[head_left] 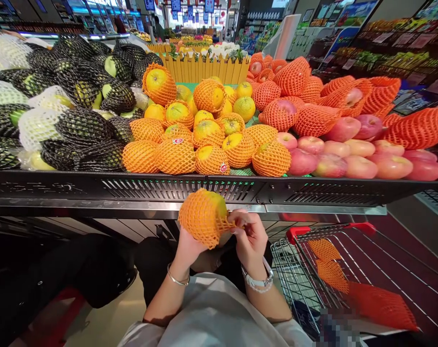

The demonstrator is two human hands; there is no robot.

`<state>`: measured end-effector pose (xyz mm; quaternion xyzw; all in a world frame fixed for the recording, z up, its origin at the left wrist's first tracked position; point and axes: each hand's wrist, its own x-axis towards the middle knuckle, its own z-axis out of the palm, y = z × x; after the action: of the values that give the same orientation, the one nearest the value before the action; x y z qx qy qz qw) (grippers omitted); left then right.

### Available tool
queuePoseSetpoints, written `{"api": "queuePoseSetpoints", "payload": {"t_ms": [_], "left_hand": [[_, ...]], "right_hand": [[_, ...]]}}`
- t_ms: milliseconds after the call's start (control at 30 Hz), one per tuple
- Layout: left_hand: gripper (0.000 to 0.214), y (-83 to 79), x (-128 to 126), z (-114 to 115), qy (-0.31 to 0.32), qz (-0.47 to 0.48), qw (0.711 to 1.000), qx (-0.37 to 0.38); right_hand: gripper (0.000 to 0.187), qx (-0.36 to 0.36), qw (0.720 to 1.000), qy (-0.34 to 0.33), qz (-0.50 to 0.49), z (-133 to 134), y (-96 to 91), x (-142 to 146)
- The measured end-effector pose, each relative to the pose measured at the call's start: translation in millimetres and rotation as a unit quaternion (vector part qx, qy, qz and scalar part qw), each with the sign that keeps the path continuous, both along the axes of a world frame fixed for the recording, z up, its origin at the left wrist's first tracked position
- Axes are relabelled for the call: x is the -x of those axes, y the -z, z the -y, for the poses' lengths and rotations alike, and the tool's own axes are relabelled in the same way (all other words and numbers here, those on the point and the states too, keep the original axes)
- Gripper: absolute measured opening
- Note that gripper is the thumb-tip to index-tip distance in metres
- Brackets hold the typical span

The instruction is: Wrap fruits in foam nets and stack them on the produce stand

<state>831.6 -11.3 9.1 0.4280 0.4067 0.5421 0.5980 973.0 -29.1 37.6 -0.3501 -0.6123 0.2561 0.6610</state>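
Observation:
An orange (217, 201), mostly covered by an orange foam net sleeve (198, 216), is held just in front of the display's front rail. My left hand (190, 245) is closed around it from below, with most of the fingers hidden behind the fruit. The thumb and fingers of my right hand (251, 236) pinch the sleeve's edge on the right side and stretch it outward. Part of the orange's bare skin shows at the top right. Straight ahead lie several netted oranges (175, 156), some with their skin partly uncovered.
Black-netted fruit (83, 126) fills the display's left side. Bare apples (362, 166) and red-netted ones (293, 77) lie right. A black slotted tray wall (175, 190) fronts the display. At lower right, a wire shopping cart (287, 260) holds empty foam nets (331, 274).

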Motion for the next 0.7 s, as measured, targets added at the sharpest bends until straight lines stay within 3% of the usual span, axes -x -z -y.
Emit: {"api": "queuePoseSetpoints", "payload": {"t_ms": [167,300,400,600,700], "left_hand": [[0.069,9.4,0,-3,-0.037,0.031,0.999,0.016],[0.093,16.9,-2,11,-0.079,-0.025,0.995,-0.053],[0.094,18.3,-5,13,-0.117,-0.04,0.987,-0.101],[0.083,23.0,-4,10,-0.196,-0.085,0.968,-0.133],[0.075,27.8,-1,11,-0.223,-0.14,0.955,-0.139]], "right_hand": [[0.014,0.004,0.999,0.013,-0.041,-12,2.1,8],[0.019,-0.045,0.991,0.082,-0.095,-25,-1.4,14],[0.02,-0.052,0.988,0.112,-0.097,-32,-5.3,16],[0.018,0.038,0.986,0.094,-0.133,-36,-5.4,26],[0.043,0.124,0.979,0.056,-0.152,-24,1.6,33]]}}
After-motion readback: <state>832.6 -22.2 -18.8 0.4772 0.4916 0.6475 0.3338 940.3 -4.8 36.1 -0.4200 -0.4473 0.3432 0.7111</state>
